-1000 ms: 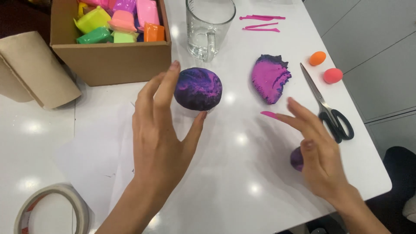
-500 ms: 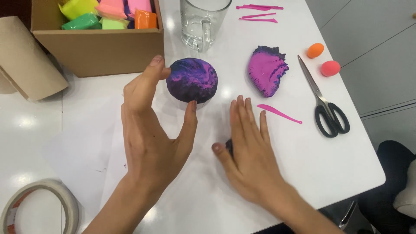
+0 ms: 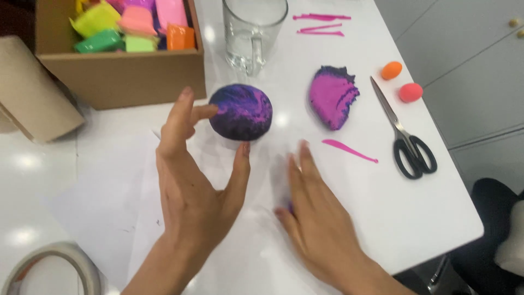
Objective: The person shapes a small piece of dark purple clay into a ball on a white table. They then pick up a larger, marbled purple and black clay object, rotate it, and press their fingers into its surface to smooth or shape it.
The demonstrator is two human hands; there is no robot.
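Observation:
A round ball of purple clay with pink swirls [image 3: 243, 112] rests on the white table [image 3: 415, 218]. My left hand [image 3: 191, 191] is open beside it, with the index finger against the ball's left side and the thumb tip just below it. My right hand [image 3: 319, 218] lies flat on the table with its fingers together, to the lower right of the ball. A small purple bit of clay [image 3: 287, 208] peeks out from under its thumb side. The rest of that bit is hidden by the hand.
A flattened pink and purple lump [image 3: 333, 98], a thin pink strip [image 3: 349, 150] and black scissors [image 3: 406, 136] lie to the right, with two small orange and pink balls [image 3: 391, 70] beyond. Behind stand a glass mug [image 3: 254, 30] and a cardboard box of coloured packs [image 3: 125, 76]. A tape roll [image 3: 54, 267] lies at the lower left.
My right hand has come in from the right edge toward the middle and laid itself flat on the small purple piece. My left hand has stayed at the ball.

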